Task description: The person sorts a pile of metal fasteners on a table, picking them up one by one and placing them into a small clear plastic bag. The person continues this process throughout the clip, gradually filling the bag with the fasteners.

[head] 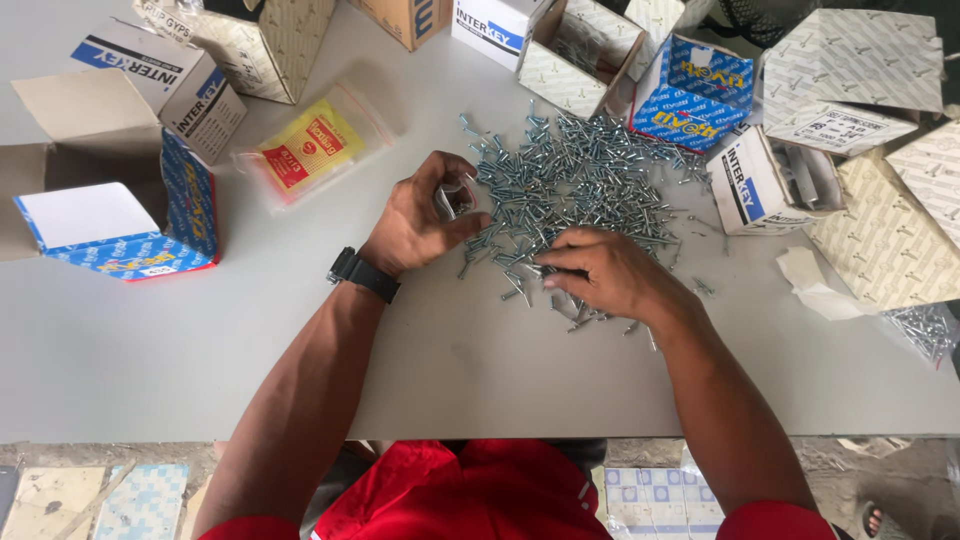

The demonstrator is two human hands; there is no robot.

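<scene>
A loose pile of small silvery screws (580,175) is spread over the grey table (200,350). My left hand (420,220), with a black watch at the wrist, is curled around a small bunch of screws at the pile's left edge. My right hand (610,275) rests palm down on the pile's near edge, its fingertips pinching at screws on the table. Whether it has lifted any is hidden under the fingers.
Several open cardboard boxes ring the pile: a blue one (120,210) at left, a blue one (690,90) and a white one (770,180) at right. A clear bag with a yellow and red label (310,145) lies at left. A bag of screws (925,325) sits far right.
</scene>
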